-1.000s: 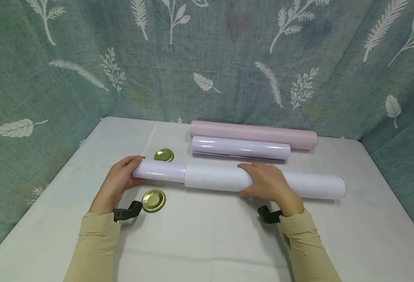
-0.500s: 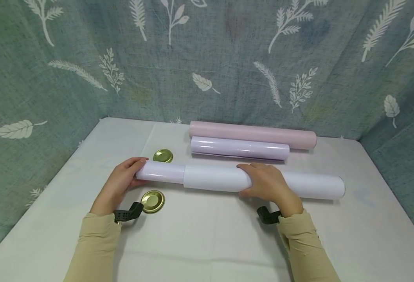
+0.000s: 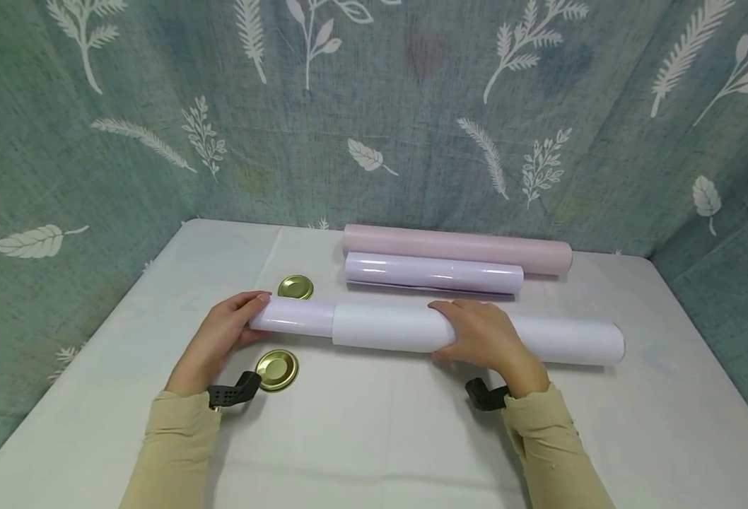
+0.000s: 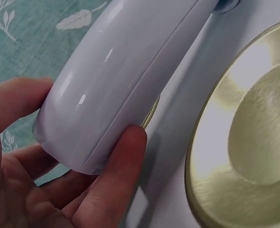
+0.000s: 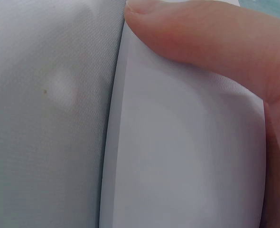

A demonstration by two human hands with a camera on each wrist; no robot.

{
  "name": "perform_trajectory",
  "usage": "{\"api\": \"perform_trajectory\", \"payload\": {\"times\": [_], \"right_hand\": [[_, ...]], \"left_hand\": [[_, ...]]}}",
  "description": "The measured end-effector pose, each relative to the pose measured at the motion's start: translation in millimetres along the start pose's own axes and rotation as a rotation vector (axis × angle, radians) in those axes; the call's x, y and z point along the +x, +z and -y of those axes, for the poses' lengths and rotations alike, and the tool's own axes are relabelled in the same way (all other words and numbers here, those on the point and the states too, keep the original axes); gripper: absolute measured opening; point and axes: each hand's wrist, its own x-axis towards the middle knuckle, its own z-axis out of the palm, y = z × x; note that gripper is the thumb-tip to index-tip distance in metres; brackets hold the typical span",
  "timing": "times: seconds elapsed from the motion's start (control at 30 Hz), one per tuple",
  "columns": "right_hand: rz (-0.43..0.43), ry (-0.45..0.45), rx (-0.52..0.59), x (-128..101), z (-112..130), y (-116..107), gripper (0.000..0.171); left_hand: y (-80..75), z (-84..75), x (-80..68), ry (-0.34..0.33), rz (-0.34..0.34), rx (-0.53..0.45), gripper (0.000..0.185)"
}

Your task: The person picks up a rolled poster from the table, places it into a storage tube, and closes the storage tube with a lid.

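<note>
A long white tube [image 3: 558, 339] lies across the table. A glossy lilac roll [image 3: 294, 317] sticks out of its left end. My left hand [image 3: 221, 336] grips the lilac roll's left end; in the left wrist view the thumb and fingers [image 4: 107, 190] curl round that roll [image 4: 116, 85]. My right hand [image 3: 482, 334] is wrapped over the middle of the white tube. The right wrist view shows a thumb [image 5: 197, 33] pressed on the white tube [image 5: 182, 156].
Two gold metal lids lie near my left hand, one behind the roll [image 3: 295, 287] and one in front [image 3: 277, 370]. A pink tube [image 3: 457, 247] and a second lilac roll [image 3: 434, 273] lie at the back. Teal leaf-print cloth [image 3: 374, 106] walls the table.
The lilac roll has slid a little further right into the white tube, and my left hand followed it. The right hand has stayed put.
</note>
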Motion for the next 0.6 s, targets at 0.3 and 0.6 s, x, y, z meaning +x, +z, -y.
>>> {"api": "perform_trajectory", "payload": {"times": [0.3, 0.6], "right_hand": [[0.015, -0.003, 0.008, -1.1, 3.3, 3.8, 0.078], [-0.01, -0.002, -0.01, 0.1, 1.0, 1.3, 0.079]], "left_hand": [[7.7, 3.3, -0.3, -0.035, 0.004, 0.014, 0.068], [6.3, 9.4, 11.5, -0.009, 0.029, 0.007, 0.073]]}}
